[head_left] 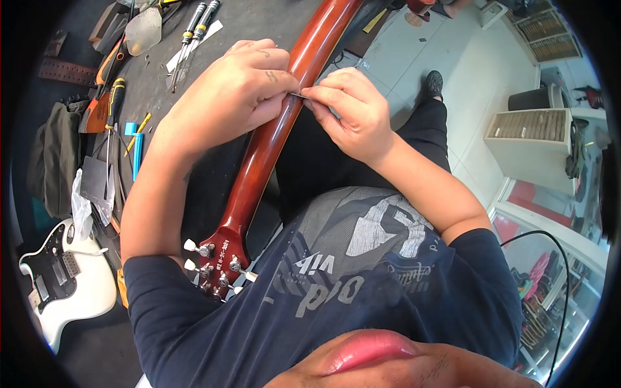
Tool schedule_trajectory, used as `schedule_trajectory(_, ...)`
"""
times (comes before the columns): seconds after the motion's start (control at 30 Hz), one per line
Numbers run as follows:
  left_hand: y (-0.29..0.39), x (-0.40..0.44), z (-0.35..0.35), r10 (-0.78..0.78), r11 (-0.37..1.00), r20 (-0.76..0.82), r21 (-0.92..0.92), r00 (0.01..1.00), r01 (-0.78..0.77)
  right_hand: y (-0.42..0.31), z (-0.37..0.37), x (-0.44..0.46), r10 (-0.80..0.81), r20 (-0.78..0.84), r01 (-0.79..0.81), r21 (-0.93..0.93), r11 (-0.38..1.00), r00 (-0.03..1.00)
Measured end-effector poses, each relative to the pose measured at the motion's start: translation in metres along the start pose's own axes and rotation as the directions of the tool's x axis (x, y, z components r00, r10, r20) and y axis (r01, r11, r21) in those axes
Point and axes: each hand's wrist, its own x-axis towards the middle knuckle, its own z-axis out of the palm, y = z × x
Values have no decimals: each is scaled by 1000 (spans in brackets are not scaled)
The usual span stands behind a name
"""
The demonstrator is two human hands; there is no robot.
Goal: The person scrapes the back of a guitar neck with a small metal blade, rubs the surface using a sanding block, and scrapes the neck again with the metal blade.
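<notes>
A reddish-brown guitar neck (262, 152) runs diagonally across the view, its back side up, with the headstock (228, 249) and its metal tuners near my chest. My left hand (249, 81) lies over the neck, fingers curled, thumb side at a thin, small metallic strip (297, 96). On the other side of the neck, my right hand (352, 110) pinches the opposite end of that strip between thumb and forefinger. The strip crosses the back of the neck. How its left end is held is partly hidden by my fingers.
On the dark bench at left lie screwdrivers (189, 42), a yellow-black screwdriver (116, 103), a blue tool (137, 155), a dark cloth (55, 152) and a white guitar body (71, 284). A white cabinet (533, 152) stands at right on the tiled floor.
</notes>
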Motion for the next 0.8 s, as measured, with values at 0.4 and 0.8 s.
schedule_trajectory(0.4,1,1,0,14,1000,12,-4,1000,-14,0,1,-5,-3,-6,3,2,1000,1000)
schedule_trajectory(0.8,3,1,-2,19,1000,27,8,999,-19,-1,1,-7,4,-8,-4,12,1000,1000)
